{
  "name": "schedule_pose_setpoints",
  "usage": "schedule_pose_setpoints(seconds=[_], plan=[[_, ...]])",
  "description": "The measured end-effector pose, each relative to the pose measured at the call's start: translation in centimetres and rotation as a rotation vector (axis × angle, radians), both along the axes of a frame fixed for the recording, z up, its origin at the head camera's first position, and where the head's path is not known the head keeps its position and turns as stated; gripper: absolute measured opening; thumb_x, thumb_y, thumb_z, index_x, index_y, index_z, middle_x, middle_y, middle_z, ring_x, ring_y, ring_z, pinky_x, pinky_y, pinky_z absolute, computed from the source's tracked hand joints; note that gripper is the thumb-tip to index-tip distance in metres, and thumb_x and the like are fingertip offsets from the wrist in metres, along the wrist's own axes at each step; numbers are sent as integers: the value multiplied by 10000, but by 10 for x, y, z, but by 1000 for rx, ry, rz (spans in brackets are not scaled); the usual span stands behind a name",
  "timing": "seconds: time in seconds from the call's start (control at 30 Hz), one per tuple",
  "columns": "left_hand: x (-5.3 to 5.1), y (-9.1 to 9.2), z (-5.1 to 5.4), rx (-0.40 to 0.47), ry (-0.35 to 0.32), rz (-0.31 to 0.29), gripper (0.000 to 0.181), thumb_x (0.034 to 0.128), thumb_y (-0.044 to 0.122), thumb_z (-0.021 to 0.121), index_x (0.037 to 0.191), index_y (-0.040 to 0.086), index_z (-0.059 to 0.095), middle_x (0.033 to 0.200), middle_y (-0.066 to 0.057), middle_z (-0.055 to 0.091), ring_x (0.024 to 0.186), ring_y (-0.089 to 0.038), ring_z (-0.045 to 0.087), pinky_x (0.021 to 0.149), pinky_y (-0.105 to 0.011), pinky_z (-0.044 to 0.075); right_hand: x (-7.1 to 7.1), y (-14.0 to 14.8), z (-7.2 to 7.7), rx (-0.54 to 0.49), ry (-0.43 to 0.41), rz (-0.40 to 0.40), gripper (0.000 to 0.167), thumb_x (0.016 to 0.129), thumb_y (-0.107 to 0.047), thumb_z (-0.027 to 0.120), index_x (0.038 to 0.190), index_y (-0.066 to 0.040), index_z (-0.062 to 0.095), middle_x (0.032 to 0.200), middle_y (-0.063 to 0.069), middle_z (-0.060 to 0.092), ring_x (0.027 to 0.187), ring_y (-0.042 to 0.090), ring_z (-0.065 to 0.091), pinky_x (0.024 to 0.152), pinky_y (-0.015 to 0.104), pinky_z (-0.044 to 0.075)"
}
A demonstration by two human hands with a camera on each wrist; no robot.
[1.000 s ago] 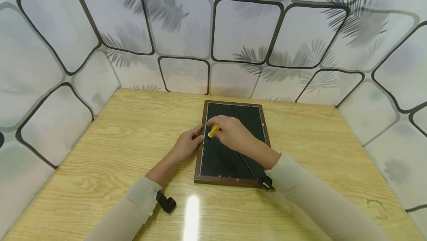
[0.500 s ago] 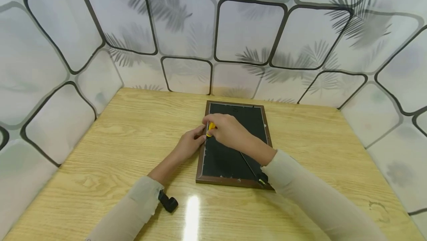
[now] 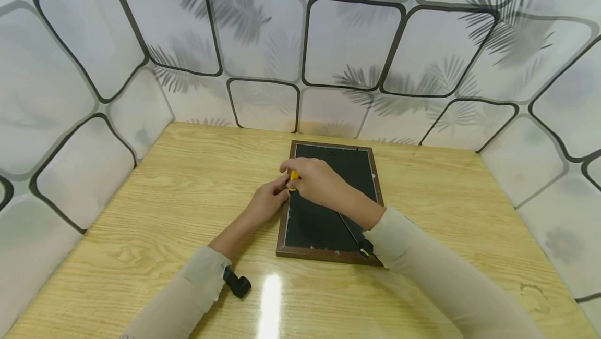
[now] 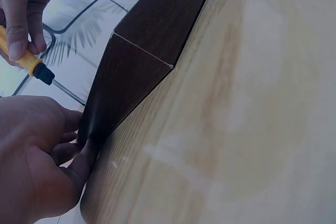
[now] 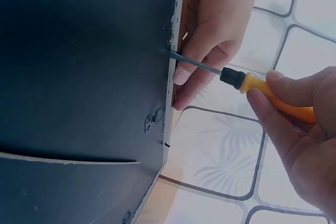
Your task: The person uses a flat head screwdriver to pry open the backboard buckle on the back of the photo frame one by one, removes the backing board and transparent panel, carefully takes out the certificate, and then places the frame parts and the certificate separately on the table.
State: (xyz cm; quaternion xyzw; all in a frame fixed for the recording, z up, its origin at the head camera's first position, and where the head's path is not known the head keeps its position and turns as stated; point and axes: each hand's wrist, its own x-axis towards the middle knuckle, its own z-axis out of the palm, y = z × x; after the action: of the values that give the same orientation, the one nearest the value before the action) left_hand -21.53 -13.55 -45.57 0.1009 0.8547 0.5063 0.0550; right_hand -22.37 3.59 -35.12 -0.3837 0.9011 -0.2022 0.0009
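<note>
A picture frame lies back side up on the table, with a black backing board inside a brown rim. My right hand grips the yellow handle of a screwdriver between thumb and fingers. In the right wrist view, the screwdriver's metal tip meets the inner edge of the rim, beside my left hand. The left hand rests against the frame's left side, its thumb and fingers touching the outer face of the rim. In the left wrist view, the tip is hidden behind the frame.
The wooden table extends around the frame. Patterned pale walls stand behind it and on both sides. A small drawn or attached mark and a thin pale line show on the backing board.
My right hand has shifted slightly left with the screwdriver, and its handle stands more upright at the left rim. The left hand keeps its place on the frame.
</note>
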Motion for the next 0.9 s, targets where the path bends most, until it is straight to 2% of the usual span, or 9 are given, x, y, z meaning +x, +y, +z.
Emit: schedule_pose_setpoints(seconds=[0.2, 0.47, 0.63, 0.9], plan=[[0, 0, 1, -2, -17, 5, 529, 1061, 178, 529, 1565, 120, 380, 1529, -173, 480, 1346, -310, 524, 1084, -484, 469, 1, 9, -1, 4, -54, -53, 308, 960, -102, 692, 1266, -96, 664, 1206, 80, 701, 948, 176, 681, 779, 313, 580], [0, 1, 4, -22, -5, 20, 534, 1048, 196, 556, 1549, 81, 409, 1522, -200, 478, 1415, -347, 449, 1153, -518, 394, 0, 36, -12, 9, -105, -125, 298, 965, -183, 693, 1241, -70, 697, 1163, 56, 688, 966, 184, 666, 801, 313, 581], [-1, 1, 3, -26, -24, 26, 534, 1050, 210, 554, 1552, 101, 408, 1539, -181, 463, 1440, -346, 418, 1176, -511, 366, 0, 54, -18, 19, -118, -128, 301, 961, -195, 697, 1228, -57, 714, 1130, 41, 704, 962, 181, 666, 822, 329, 582], [-2, 1, 1, -28, -37, 27, 534, 1057, 217, 541, 1562, 122, 394, 1557, -177, 439, 1445, -348, 409, 1173, -511, 369, 3, 76, -32, 177, -76, -132, 306, 954, -244, 709, 1230, -111, 727, 1125, 40, 726, 948, 198, 683, 818, 381, 580]])
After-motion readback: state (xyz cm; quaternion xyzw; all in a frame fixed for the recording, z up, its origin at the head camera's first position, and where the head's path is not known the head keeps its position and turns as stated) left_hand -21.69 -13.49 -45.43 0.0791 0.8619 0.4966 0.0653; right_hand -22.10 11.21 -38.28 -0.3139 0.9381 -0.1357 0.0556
